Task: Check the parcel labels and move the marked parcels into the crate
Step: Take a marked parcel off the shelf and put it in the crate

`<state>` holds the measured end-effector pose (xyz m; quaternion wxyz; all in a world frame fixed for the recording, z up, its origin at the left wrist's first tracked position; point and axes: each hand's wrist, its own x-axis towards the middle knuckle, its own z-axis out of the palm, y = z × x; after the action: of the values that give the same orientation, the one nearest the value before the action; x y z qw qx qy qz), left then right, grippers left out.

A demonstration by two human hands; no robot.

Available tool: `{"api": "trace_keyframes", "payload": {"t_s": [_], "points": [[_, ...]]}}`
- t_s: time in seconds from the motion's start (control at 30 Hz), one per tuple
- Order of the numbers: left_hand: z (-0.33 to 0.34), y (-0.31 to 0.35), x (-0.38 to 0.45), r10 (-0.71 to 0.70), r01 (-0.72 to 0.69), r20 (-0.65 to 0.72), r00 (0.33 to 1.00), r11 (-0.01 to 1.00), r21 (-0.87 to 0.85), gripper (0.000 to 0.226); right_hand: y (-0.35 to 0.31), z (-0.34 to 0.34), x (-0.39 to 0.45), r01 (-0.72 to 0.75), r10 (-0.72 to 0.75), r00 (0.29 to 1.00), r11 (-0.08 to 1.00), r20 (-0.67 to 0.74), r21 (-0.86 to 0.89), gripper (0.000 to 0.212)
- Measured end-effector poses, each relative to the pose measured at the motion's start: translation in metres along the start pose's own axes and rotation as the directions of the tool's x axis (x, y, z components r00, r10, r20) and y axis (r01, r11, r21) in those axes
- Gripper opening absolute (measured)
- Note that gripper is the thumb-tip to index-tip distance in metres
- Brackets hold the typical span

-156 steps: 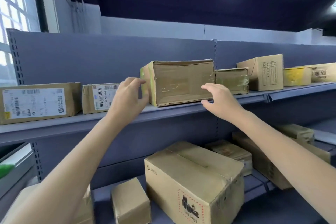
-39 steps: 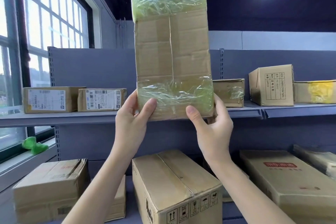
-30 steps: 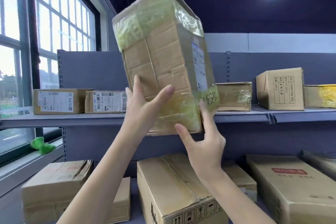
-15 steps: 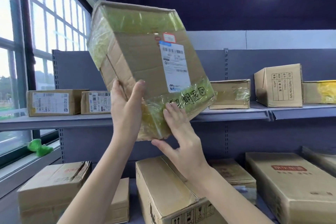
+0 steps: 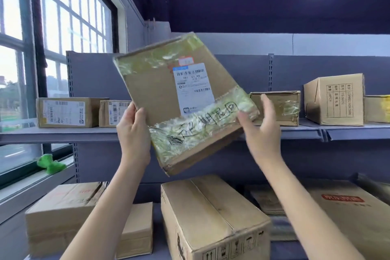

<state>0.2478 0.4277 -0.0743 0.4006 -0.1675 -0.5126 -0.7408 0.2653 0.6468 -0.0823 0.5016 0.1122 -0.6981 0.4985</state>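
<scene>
Grey shelving (image 5: pixel 168 133) stood behind the tilted parcel (image 5: pixel 181 101), label (image 5: pixel 193 88) facing the person, left hand (image 5: pixel 132 131) gripping its lower-left edge, right hand (image 5: pixel 260 124) clasping its lower-right corner.

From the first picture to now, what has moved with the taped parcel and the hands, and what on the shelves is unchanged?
The taped parcel left the upper shelf, was lifted and turned until its white label and the handwriting on the tape face the camera, tilted. The left hand grips its left edge; the right hand now sits at its right corner. The labelled boxes on the shelf stayed put.
</scene>
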Motion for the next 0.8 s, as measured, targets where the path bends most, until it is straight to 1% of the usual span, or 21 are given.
{"api": "trace_keyframes", "payload": {"t_s": [0.03, 0.07, 0.1, 0.17, 0.2, 0.27, 0.33, 0.43, 0.53, 0.63, 0.73, 0.8], "points": [[-0.002, -0.002, 0.000, -0.011, 0.011, 0.030, 0.999, 1.000, 0.003, 0.031, 0.001, -0.004, 0.011, -0.113, 0.108, 0.992, 0.991, 0.072, 0.072, 0.071], [-0.004, -0.004, 0.000, -0.016, 0.015, 0.062, 0.998, 1.000, 0.005, 0.032, 0.003, -0.006, 0.019, -0.208, 0.182, 0.970, 0.966, 0.161, 0.156, 0.065], [-0.005, -0.004, 0.000, -0.014, 0.013, 0.093, 0.996, 1.000, 0.004, 0.032, 0.007, -0.008, 0.026, -0.283, 0.225, 0.943, 0.931, 0.247, 0.231, 0.052], [-0.008, -0.003, -0.001, -0.008, 0.009, 0.135, 0.991, 1.000, -0.002, 0.032, 0.010, -0.014, 0.030, -0.356, 0.229, 0.899, 0.879, 0.374, 0.318, 0.021], [-0.009, -0.002, -0.002, -0.014, 0.015, 0.148, 0.989, 1.000, -0.005, 0.032, 0.010, -0.017, 0.029, -0.370, 0.210, 0.882, 0.864, 0.423, 0.342, 0.014], [-0.011, -0.001, -0.004, -0.037, 0.041, 0.182, 0.983, 0.999, -0.022, 0.033, 0.009, -0.024, 0.023, -0.389, 0.178, 0.851, 0.847, 0.495, 0.364, 0.017], [-0.013, -0.001, -0.008, -0.081, 0.096, 0.233, 0.969, 0.994, -0.056, 0.036, 0.008, -0.028, 0.015, -0.373, 0.153, 0.846, 0.854, 0.511, 0.361, 0.021], [-0.015, 0.002, -0.013, -0.133, 0.172, 0.304, 0.943, 0.980, -0.104, 0.047, 0.006, -0.029, 0.002, -0.353, 0.160, 0.861, 0.872, 0.483, 0.341, 0.023], [-0.016, 0.004, -0.019, -0.134, 0.184, 0.336, 0.932, 0.975, -0.123, 0.053, 0.005, -0.033, -0.015, -0.344, 0.194, 0.883, 0.888, 0.427, 0.306, 0.028], [-0.013, 0.002, -0.026, -0.137, 0.196, 0.366, 0.920, 0.972, -0.128, 0.055, 0.004, -0.043, -0.033, -0.357, 0.252, 0.905, 0.888, 0.343, 0.289, 0.033], [-0.001, 0.001, -0.037, -0.122, 0.193, 0.424, 0.898, 0.973, -0.128, 0.054, 0.001, -0.058, -0.052, -0.331, 0.276, 0.935, 0.903, 0.222, 0.273, 0.033], [0.014, -0.001, -0.050, -0.123, 0.214, 0.462, 0.878, 0.965, -0.151, 0.053, -0.003, -0.074, -0.065, -0.312, 0.303, 0.950, 0.923, 0.077, 0.223, 0.035]]}}
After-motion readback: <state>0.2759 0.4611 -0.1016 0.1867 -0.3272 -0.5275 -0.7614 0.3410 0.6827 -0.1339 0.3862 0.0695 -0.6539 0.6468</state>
